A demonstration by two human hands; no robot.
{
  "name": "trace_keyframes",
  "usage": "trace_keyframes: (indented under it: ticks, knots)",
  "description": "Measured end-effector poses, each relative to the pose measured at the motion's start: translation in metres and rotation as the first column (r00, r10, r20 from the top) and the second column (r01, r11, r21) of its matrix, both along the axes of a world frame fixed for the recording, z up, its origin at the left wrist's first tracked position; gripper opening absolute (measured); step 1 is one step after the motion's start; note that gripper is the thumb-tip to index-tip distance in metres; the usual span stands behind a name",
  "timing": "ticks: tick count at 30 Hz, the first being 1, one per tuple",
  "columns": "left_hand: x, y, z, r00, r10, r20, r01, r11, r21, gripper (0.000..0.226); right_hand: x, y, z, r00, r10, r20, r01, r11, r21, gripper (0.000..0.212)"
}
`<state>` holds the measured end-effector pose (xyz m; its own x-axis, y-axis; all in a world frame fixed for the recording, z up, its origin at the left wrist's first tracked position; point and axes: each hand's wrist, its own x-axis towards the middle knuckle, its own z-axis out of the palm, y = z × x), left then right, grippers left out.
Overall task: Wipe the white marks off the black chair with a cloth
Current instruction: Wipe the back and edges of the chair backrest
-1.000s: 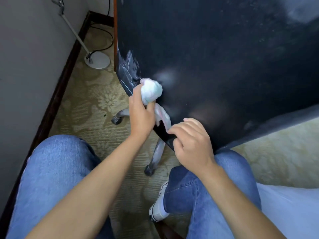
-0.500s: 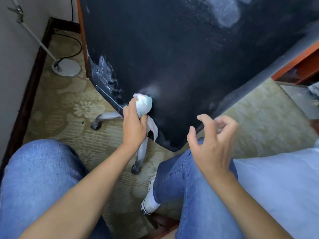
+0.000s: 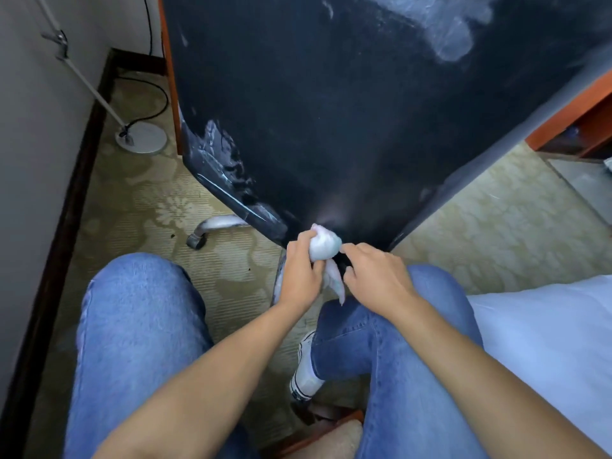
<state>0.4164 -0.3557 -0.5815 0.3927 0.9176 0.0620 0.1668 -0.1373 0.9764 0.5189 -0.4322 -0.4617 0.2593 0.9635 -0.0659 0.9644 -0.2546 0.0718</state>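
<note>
At the chair's bottom corner: we see both hands meet, just above centre of the view, in front of our knees.
Left hand: our left hand (image 3: 299,273) is closed around a wadded white cloth (image 3: 324,246), fingers curled round its lower part; the wad's rounded top pokes out above the fist and presses on the chair's black surface.
Cloth tail: a loose strip of the cloth hangs down toward 6 o'clock, between the two hands.
Right hand: our right hand (image 3: 376,271) sits just beside the wad at its 3 o'clock, the forefinger reaching to the cloth's edge; the other fingers bend under at the chair's lower rim, and we cannot tell whether they hold the rim or only rest there.
Black chair: the chair (image 3: 331,111) fills the upper middle of the view, narrowing to a point where the hands are.
White marks: a broad pale smear (image 3: 443,31) lies toward 1 o'clock near the top edge; scuffed whitish streaks (image 3: 225,160) run along the chair's left border toward 10 o'clock; a faint hazy patch sits right above the cloth.
Chair leg: a silvery leg with a caster (image 3: 198,238) shows at 9 o'clock of the hands, on the patterned carpet (image 3: 159,200).
Floor lamp: a white round base (image 3: 142,138) with a slanted pole and black cord stands at 10 o'clock beside the wall.
Our legs: blue jeans (image 3: 139,326) fill the lower view; a white shoe (image 3: 303,376) shows between the knees.
</note>
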Motion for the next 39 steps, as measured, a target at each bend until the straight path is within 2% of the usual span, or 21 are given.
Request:
trace_keyframes:
  ticks: [1,2,5,7,10,12,14,16,19,21,23,25,28,29,31,33,36,37,39]
  knots:
    - [-0.003,0.002,-0.003,1.0,-0.001,-0.021,0.001,1.0,0.009,0.039,0.0,0.005,-0.002,1.0,-0.016,-0.003,0.015,0.996,-0.083,0.032]
    - [-0.007,0.003,-0.006,0.998,-0.005,-0.057,0.005,1.0,0.007,0.038,-0.001,0.011,-0.002,0.999,-0.03,-0.025,0.027,0.995,-0.1,0.034]
    - [-0.016,0.013,-0.013,0.989,-0.044,-0.139,0.048,0.998,0.027,0.036,0.004,0.023,-0.001,0.99,-0.108,-0.095,0.103,0.993,-0.049,0.047]
    - [-0.017,0.019,-0.013,0.967,-0.115,-0.228,0.128,0.991,0.046,0.036,0.011,0.028,0.001,0.974,-0.167,-0.153,0.16,0.986,-0.056,0.047]
    - [-0.018,0.026,-0.015,0.877,-0.239,-0.417,0.291,0.955,0.066,0.04,0.018,0.037,0.009,0.956,-0.22,-0.196,0.214,0.975,-0.051,0.047]
    - [-0.016,0.025,-0.015,0.871,-0.237,-0.43,0.31,0.945,0.107,0.044,0.021,0.039,0.012,0.952,-0.222,-0.209,0.215,0.975,-0.056,0.047]
    - [-0.014,0.027,-0.011,0.913,-0.136,-0.384,0.203,0.969,0.139,0.041,0.022,0.037,0.011,0.955,-0.21,-0.212,0.205,0.978,-0.044,0.046]
    - [-0.016,0.037,-0.013,0.918,0.06,-0.392,-0.019,0.994,0.108,0.032,0.025,0.034,0.007,0.955,-0.202,-0.218,0.203,0.979,-0.019,0.045]
    - [-0.029,0.054,-0.019,0.866,0.308,-0.394,-0.364,0.928,-0.076,0.018,0.026,0.03,-0.001,0.938,-0.222,-0.268,0.245,0.968,0.055,0.041]
    - [-0.023,0.054,-0.02,0.852,0.326,-0.41,-0.41,0.902,-0.135,0.016,0.028,0.029,-0.005,0.921,-0.233,-0.312,0.275,0.956,0.099,0.04]
    - [0.0,0.036,-0.019,0.889,0.258,-0.379,-0.334,0.93,-0.151,0.023,0.028,0.031,-0.008,0.888,-0.263,-0.377,0.325,0.939,0.111,0.037]
    - [0.023,0.01,-0.021,0.944,0.1,-0.314,-0.152,0.977,-0.148,0.029,0.027,0.035,-0.006,0.841,-0.306,-0.447,0.389,0.915,0.105,0.032]
    - [0.046,-0.018,-0.032,0.939,-0.156,-0.306,0.133,0.987,-0.095,0.024,0.024,0.039,-0.003,0.77,-0.354,-0.531,0.461,0.884,0.079,0.026]
    - [0.048,-0.019,-0.03,0.937,-0.18,-0.3,0.164,0.983,-0.077,0.023,0.022,0.04,-0.001,0.745,-0.356,-0.564,0.474,0.877,0.073,0.027]
    - [0.051,-0.015,-0.023,0.959,-0.113,-0.26,0.094,0.992,-0.085,0.022,0.022,0.038,0.004,0.706,-0.325,-0.629,0.489,0.867,0.101,0.027]
    - [0.047,-0.007,-0.018,0.968,-0.014,-0.25,-0.022,0.99,-0.141,0.024,0.03,0.029,0.009,0.673,-0.306,-0.673,0.564,0.801,0.2,0.026]
    - [0.035,0.006,-0.019,0.964,0.121,-0.237,-0.176,0.958,-0.225,0.017,0.056,0.007,0.02,0.52,-0.378,-0.766,0.793,0.548,0.268,0.025]
    - [0.031,0.007,-0.02,0.96,0.145,-0.24,-0.203,0.949,-0.239,0.016,0.066,-0.001,0.025,0.488,-0.453,-0.746,0.84,0.475,0.261,0.024]
    - [0.029,0.007,-0.023,0.949,0.178,-0.26,-0.232,0.953,-0.193,0.017,0.084,-0.01,0.029,0.455,-0.621,-0.638,0.873,0.453,0.182,0.029]
